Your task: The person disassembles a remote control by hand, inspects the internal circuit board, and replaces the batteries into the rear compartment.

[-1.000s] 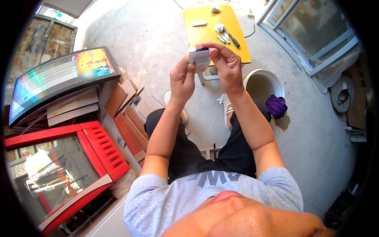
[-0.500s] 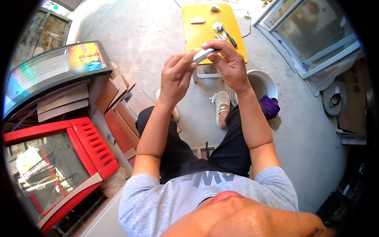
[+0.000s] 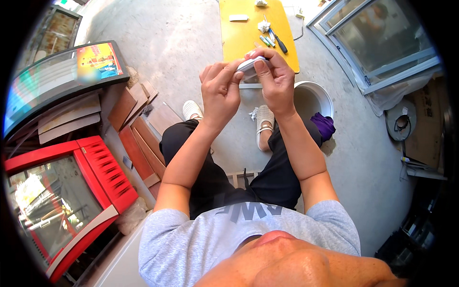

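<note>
Both hands are raised in front of me, above the near edge of a low yellow table (image 3: 234,38). Between them is a small white flat object with a rounded edge (image 3: 251,63); its exact kind does not show. My left hand (image 3: 221,91) pinches one end of it with bent fingers. At the other end, my right hand (image 3: 276,81) grips it, thumb on the near face and fingers over the top. On the tabletop beyond lie a black-handled screwdriver (image 3: 281,45), two small battery-like cylinders (image 3: 267,41), crumpled white tissue (image 3: 263,27) and a white rectangular piece (image 3: 238,17).
A white bucket (image 3: 327,95) with a purple cloth (image 3: 323,126) stands by my right leg. Wooden boards (image 3: 143,148), a red-framed cabinet (image 3: 110,174) and a curved display panel (image 3: 71,71) are on the left. A framed glass window (image 3: 382,43) leans at the far right.
My right thumb has moved up onto the near face of the white object, which has tilted. Both hands have shifted slightly right, and the view has moved a little.
</note>
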### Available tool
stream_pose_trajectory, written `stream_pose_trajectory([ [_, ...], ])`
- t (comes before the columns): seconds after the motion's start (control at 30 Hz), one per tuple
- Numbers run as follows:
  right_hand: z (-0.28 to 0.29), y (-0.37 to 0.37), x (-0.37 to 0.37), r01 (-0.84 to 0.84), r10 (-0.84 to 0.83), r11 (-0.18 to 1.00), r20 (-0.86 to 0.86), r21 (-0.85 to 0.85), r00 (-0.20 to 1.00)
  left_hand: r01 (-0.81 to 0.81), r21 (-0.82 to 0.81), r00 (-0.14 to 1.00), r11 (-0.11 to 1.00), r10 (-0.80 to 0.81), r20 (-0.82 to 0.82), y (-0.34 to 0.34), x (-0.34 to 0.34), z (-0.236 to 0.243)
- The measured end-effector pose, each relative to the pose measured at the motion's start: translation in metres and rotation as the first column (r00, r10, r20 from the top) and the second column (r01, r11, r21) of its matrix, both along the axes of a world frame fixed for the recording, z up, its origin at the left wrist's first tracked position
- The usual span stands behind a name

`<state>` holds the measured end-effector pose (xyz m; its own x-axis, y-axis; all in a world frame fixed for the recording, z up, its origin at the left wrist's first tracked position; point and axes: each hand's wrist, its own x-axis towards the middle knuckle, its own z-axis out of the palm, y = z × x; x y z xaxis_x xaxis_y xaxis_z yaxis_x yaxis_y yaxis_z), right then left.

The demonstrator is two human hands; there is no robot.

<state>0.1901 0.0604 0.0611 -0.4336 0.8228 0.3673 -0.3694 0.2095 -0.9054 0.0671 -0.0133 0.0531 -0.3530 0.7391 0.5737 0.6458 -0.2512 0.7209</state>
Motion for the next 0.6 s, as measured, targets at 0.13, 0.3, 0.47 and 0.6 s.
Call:
stream_pose_trajectory([
  [0.13, 0.006, 0.006, 0.004, -0.039, 0.036, 0.998, -0.061, -0.047, 0.997, 0.062, -0.047, 0.996, 0.997, -0.064, -0.055, 0.002, -0.006, 0.003],
  [0.3, 0.001, 0.021, 0.021, -0.06, 0.025, 0.988, -0.24, -0.139, 0.97, 0.15, -0.132, 0.988, 0.98, -0.144, 0.056, 0.001, -0.021, 0.01],
  [0.47, -0.002, 0.025, 0.023, -0.1, 0.04, 0.975, -0.286, -0.2, 0.957, 0.324, -0.162, 0.805, 0.932, -0.182, 0.565, -0.002, -0.027, 0.003],
  [0.6, 0.006, 0.028, 0.025, 0.048, -0.046, 0.998, -0.046, 0.028, 0.998, 0.289, -0.073, 0.744, 0.955, -0.176, 0.645, -0.002, -0.029, 0.004],
])
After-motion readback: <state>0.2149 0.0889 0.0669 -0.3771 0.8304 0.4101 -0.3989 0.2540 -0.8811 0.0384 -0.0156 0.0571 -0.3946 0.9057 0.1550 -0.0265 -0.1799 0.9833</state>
